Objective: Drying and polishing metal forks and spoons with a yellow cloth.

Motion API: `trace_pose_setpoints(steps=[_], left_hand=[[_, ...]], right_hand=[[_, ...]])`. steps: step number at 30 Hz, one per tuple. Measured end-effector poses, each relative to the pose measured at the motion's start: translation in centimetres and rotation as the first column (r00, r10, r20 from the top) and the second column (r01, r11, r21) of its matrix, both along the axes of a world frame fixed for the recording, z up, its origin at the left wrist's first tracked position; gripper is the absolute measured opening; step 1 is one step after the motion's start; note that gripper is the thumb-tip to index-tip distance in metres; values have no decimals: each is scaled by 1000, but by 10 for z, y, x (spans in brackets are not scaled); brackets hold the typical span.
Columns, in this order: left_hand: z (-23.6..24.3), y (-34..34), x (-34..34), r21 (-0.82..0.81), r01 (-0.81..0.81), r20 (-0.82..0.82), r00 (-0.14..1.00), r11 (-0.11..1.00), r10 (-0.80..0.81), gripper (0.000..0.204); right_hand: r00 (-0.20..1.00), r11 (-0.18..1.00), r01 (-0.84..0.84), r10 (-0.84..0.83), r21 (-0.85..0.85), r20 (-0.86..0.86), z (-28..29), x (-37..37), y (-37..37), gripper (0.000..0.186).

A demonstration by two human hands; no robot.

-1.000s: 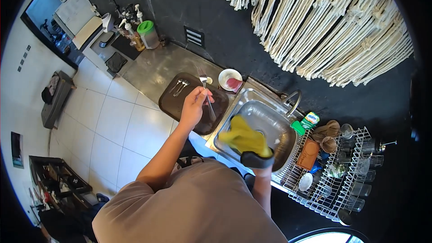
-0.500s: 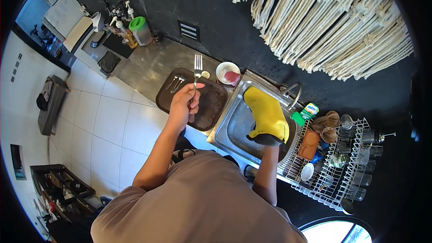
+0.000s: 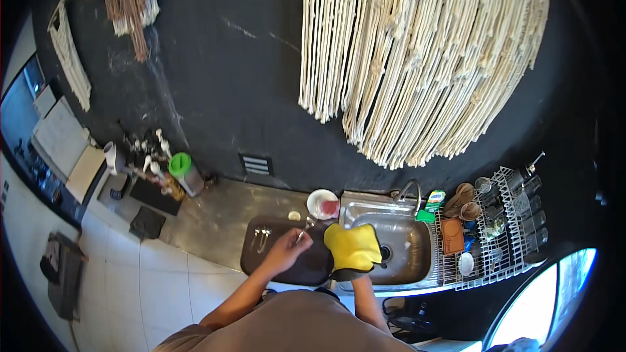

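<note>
My left hand (image 3: 287,254) is closed around the handle of a metal fork (image 3: 308,225), holding it above a dark brown tray (image 3: 305,268). Beside it, a yellow cloth (image 3: 352,246) with a dark edge covers my right hand, so those fingers are hidden; only the wrist (image 3: 362,284) shows. The cloth hangs over the tray's right side and the sink's left rim, close to the fork. Several small spoons (image 3: 263,238) lie on the tray's left part. Behind the tray stands a white bowl (image 3: 315,198) with something pink (image 3: 330,209) in it.
Right of the tray is a steel sink (image 3: 412,267) with a curved faucet (image 3: 417,190). A white wire rack (image 3: 450,279) holds glasses and dishes farther right. A green-lidded pitcher (image 3: 184,173) and pump bottles stand at the counter's left. Corded hangings (image 3: 417,72) cover the dark wall.
My right hand and the yellow cloth have moved left from over the sink toward the fork. The fork has tilted to the right. The view has swung upward, showing more wall.
</note>
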State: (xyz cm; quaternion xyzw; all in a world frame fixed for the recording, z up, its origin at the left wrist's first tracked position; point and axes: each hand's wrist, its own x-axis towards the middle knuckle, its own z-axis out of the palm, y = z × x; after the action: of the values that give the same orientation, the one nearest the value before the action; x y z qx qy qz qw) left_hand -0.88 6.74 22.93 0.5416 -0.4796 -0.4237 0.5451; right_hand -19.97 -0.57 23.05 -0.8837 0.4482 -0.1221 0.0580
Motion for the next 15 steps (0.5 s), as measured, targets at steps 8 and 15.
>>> trace_pose_setpoints(steps=[8,15], left_hand=[[19,9,76,308,263,-348,926,914,-149,22],[17,13,142,366,479,-407,854,798,-325,22]], right_hand=[[875,910,-210,338,-357,347,10,87,21,29],[807,972,-82,195,-222,557,-49,119,46,29]])
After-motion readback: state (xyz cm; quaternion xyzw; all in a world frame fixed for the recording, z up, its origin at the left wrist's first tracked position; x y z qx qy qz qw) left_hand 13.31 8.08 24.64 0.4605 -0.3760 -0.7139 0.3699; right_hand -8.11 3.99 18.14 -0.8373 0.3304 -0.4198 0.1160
